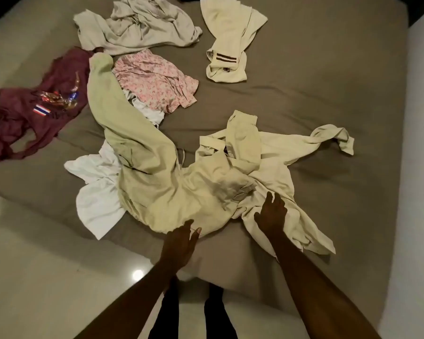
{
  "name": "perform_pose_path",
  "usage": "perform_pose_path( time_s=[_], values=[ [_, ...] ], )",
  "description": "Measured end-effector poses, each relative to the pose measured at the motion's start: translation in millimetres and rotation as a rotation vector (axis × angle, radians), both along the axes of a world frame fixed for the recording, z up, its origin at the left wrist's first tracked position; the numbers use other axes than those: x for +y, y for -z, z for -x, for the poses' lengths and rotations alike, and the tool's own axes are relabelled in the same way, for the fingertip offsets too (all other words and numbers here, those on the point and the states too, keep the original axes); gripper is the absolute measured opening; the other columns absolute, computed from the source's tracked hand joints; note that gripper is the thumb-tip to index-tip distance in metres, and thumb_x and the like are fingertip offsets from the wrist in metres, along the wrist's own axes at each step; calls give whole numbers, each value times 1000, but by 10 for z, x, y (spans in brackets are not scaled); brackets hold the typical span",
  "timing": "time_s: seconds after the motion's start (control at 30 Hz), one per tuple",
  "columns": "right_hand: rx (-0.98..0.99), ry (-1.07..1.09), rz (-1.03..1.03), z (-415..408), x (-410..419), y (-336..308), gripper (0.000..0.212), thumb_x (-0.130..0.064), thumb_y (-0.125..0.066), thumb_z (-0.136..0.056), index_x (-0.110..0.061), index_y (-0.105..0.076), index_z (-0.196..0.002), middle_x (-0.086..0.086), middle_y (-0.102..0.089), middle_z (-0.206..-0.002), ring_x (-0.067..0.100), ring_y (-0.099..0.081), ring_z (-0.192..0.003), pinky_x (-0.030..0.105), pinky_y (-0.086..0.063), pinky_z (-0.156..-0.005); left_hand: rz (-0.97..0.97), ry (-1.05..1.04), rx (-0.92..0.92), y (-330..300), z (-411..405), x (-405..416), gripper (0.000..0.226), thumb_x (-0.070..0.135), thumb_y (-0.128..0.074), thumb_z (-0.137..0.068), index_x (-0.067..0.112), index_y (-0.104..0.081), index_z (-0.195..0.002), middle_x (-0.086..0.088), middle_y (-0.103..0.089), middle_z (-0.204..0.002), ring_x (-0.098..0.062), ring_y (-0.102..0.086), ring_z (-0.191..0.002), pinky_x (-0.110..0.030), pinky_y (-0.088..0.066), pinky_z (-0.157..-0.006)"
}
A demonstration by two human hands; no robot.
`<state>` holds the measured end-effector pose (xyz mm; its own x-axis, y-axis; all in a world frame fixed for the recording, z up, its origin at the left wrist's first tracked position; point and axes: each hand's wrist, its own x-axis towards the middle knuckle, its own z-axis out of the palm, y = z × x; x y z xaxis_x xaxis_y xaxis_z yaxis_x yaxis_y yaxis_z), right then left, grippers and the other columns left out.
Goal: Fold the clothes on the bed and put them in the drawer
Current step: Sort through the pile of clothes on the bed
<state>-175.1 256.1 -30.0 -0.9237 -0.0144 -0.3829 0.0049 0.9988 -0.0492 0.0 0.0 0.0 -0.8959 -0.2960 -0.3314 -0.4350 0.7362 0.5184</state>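
Loose clothes lie spread over a bed with a grey-brown sheet (316,94). Nearest me is a pale green garment (142,172) draped over a cream shirt (274,152) and a white garment (96,192). My left hand (180,243) reaches with straight fingers to the green garment's near hem, fingertips at its edge. My right hand (271,212) lies flat with spread fingers on the cream shirt's lower part. Farther back are a pink floral piece (157,81), a maroon shirt (30,111) with a flag patch, a beige crumpled garment (137,25) and a cream striped piece (228,45).
The bed's near corner is right in front of my legs (194,314). Pale glossy floor (47,277) lies to the left and a white wall or surface (421,192) runs along the right. No drawer is in view.
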Motion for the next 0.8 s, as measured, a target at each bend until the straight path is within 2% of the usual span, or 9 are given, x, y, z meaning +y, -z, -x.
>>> perform_pose_path(
  time_s=[0.17,0.23,0.33,0.4,0.5,0.6,0.67,0.73,0.8],
  values=[
    [-120,88,0,365,314,427,135,-50,-92,-67,-13,-7,-166,23,-4,-170,47,-17,-152,70,-35,-107,-266,-72,3,331,13,536,68,72,-23,-100,21,-69,-96,13,-70,-86,-2,-63,-80,-26,-48,-76],
    [-190,164,121,452,391,615,132,-38,-91,-74,-12,1,-165,26,-17,-164,47,-31,-146,60,-38,-108,-375,-137,16,495,56,699,50,55,-39,-104,17,-71,-96,11,-71,-89,-1,-63,-85,-25,-48,-80],
    [-252,149,269,516,443,660,92,-30,-79,-80,-13,-33,-157,22,-53,-140,42,-55,-127,48,-48,-99,-502,-227,-11,658,98,895,56,55,-43,-105,10,-72,-92,-2,-73,-85,-10,-67,-85,-30,-52,-81],
    [-349,252,507,487,368,487,70,-33,-73,-65,-13,-59,-131,15,-66,-125,35,-63,-114,39,-52,-90,-612,-302,-25,665,152,1008,72,68,-44,-97,2,-69,-86,-6,-72,-79,-14,-67,-78,-34,-52,-78],
    [-454,339,741,395,219,106,55,-11,-65,-64,-17,-60,-118,10,-68,-118,16,-63,-93,23,-52,-73,-906,-491,-197,408,416,1089,70,75,-56,-86,7,-71,-90,-1,-70,-82,-17,-65,-80,-30,-51,-71],
    [-540,401,877,326,132,-193,60,-10,-62,-68,-6,-62,-128,13,-69,-120,26,-68,-103,38,-58,-89,-1281,-608,-371,10,838,1035,44,59,-59,-95,23,-64,-119,6,-69,-110,-15,-65,-99,-21,-51,-72],
    [-594,425,978,227,33,-366,55,-7,-64,-78,-8,-58,-132,11,-69,-122,28,-67,-111,45,-55,-99,-1580,-676,-290,-114,1087,959,70,58,-79,-81,16,-62,-135,-6,-68,-129,-23,-65,-118,-35,-53,-98],
    [-522,376,1077,84,-88,-552,53,-9,-69,-73,-15,-58,-125,5,-68,-119,19,-67,-109,35,-54,-95,-1725,-675,-172,-229,1298,858,86,52,-87,-75,9,-58,-142,-14,-62,-140,-30,-57,-132,-47,-36,-119],
    [-453,278,1183,1,-192,-725,65,-13,-76,-65,-13,-58,-127,4,-69,-120,13,-68,-110,26,-54,-91,-1674,-671,-70,-388,1448,756,76,44,-94,-66,6,-69,-127,-15,-69,-128,-28,-64,-123,-47,-39,-117]
  ],
)
